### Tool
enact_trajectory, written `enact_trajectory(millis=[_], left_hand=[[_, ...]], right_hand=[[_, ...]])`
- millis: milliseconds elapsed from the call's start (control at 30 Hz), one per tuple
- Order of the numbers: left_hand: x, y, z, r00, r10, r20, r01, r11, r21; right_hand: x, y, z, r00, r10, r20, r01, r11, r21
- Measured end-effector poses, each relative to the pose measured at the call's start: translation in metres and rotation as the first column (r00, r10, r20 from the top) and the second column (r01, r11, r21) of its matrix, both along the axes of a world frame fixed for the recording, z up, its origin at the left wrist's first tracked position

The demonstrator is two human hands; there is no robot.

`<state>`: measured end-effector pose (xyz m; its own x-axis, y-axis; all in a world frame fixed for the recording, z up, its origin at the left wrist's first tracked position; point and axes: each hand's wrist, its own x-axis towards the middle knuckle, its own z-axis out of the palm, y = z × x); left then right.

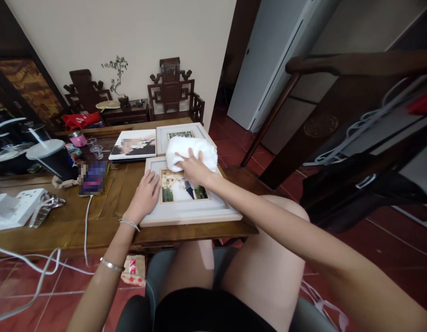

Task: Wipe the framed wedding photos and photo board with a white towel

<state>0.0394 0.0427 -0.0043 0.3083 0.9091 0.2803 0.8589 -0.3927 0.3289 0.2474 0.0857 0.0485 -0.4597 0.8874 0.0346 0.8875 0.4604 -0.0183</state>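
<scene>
A white picture frame (154, 213) with a photo behind its mat lies flat at the table's near edge. My left hand (146, 193) rests on its left side, fingers stretched over the border and holding nothing. On the frame's upper part sits a bunched white towel (208, 150). My right hand (193, 169) grips the towel from above, fingers pressed into it, and the forearm crosses the frame's right side. A second white frame (161, 138) lies just behind, partly covered by the towel. Left of it is a photo panel (144, 138) with a white top.
A charging phone (92, 179) with a white cable lies left on the wooden table (119, 193). Beyond it stand a lidded dark cup (52, 159), small clear cups (96, 151) and a pink container (78, 139). A white power strip (23, 207) lies at far left. Wooden chair at right.
</scene>
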Motion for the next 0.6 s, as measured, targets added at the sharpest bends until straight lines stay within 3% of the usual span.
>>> enact_trajectory(millis=[100, 200, 333, 433, 500, 600], left_hand=[[0.002, -0.001, 0.001, 1.000, 0.004, -0.017, -0.004, 1.000, -0.005], [0.003, 0.000, 0.000, 0.999, 0.004, -0.034, -0.004, 1.000, -0.004], [0.003, 0.000, 0.000, 0.999, 0.008, -0.033, -0.008, 1.000, 0.005], [0.004, -0.001, 0.002, 0.999, 0.002, -0.033, -0.002, 1.000, 0.001], [0.003, -0.001, 0.002, 0.999, -0.004, -0.039, 0.004, 1.000, -0.007], [0.003, -0.001, 0.002, 0.999, -0.015, -0.039, 0.014, 1.000, -0.021]], right_hand=[[-0.007, -0.014, 0.005, 0.998, 0.054, 0.044, -0.052, 0.997, -0.053], [-0.004, -0.050, 0.017, 0.990, 0.130, 0.054, -0.120, 0.982, -0.148], [0.009, -0.103, 0.048, 0.961, 0.274, 0.038, -0.241, 0.896, -0.373], [0.012, -0.130, 0.065, 0.944, 0.329, 0.026, -0.288, 0.859, -0.423], [0.009, -0.138, 0.065, 0.951, 0.309, 0.004, -0.280, 0.868, -0.409], [0.000, -0.127, 0.045, 0.972, 0.236, -0.021, -0.228, 0.907, -0.355]])
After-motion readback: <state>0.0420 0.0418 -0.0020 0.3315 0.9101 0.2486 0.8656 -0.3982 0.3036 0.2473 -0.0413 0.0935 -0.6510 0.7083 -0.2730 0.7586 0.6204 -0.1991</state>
